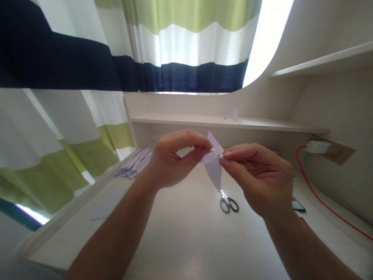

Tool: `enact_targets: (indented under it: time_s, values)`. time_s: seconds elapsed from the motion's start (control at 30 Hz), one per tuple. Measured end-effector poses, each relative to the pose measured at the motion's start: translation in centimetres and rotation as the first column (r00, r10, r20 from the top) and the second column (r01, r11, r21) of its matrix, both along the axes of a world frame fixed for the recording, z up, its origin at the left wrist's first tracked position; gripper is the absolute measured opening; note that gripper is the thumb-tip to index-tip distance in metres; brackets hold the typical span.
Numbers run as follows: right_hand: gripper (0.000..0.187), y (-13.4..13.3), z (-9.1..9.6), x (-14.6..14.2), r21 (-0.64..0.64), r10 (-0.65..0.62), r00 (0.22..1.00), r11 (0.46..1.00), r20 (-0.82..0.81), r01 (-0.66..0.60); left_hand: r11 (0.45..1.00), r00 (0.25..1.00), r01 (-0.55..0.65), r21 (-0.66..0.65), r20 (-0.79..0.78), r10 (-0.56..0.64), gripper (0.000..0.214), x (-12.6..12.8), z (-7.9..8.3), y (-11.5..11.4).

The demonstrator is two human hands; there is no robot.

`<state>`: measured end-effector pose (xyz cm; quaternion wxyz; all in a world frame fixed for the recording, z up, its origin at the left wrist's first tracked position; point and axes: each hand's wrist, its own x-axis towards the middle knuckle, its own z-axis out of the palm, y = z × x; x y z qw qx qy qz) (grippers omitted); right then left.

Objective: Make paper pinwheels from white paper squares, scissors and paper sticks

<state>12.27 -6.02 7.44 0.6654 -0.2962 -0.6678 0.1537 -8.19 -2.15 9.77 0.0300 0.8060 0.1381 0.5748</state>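
Observation:
Fingertips pinched, my left hand is closed at one end of a short thin stick with white ends, which looks like a cotton swab. The thumb and finger of my right hand close on its other, rounded white end. Around the stick is a pale folded paper piece with pointed blades, like a paper pinwheel, held up above the desk. Whether my left fingers pinch the paper too, I cannot tell. Scissors with black handles lie on the desk below, blades slightly apart.
Many rolled paper strips are piled at the back left of the desk. A paper sheet lies nearer. Another folded paper stands on the shelf. On the right are a phone and a charger with red cable.

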Motion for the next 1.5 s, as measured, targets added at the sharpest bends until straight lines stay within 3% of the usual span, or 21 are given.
enact_targets:
  time_s: [0.47,0.67,0.8,1.23,1.5]
  values:
    - [0.017,0.31,-0.24,0.07,-0.01,0.029,0.999,1.0,-0.015,-0.029,0.999,0.995,0.01,0.051,-0.104,-0.004,0.015,-0.23,0.39,0.03]
    - [0.015,0.31,-0.28,0.08,-0.01,0.029,1.0,1.0,0.007,-0.029,0.988,0.992,-0.096,0.12,-0.068,0.105,0.01,-0.28,0.35,0.18]
    - [0.016,0.4,-0.47,0.2,-0.014,0.057,0.998,0.998,0.005,-0.057,0.989,0.996,-0.052,0.136,-0.066,0.061,0.012,-0.35,0.32,0.46]
    - [0.018,0.54,-0.46,0.18,-0.029,0.08,0.996,0.996,0.032,-0.079,0.997,0.993,0.068,-0.029,-0.091,-0.071,0.016,-0.37,0.42,0.41]
    - [0.018,0.5,-0.5,0.37,-0.028,0.077,0.996,0.997,0.04,-0.076,0.993,0.993,0.075,-0.092,-0.087,-0.083,0.015,-0.28,0.3,0.42]
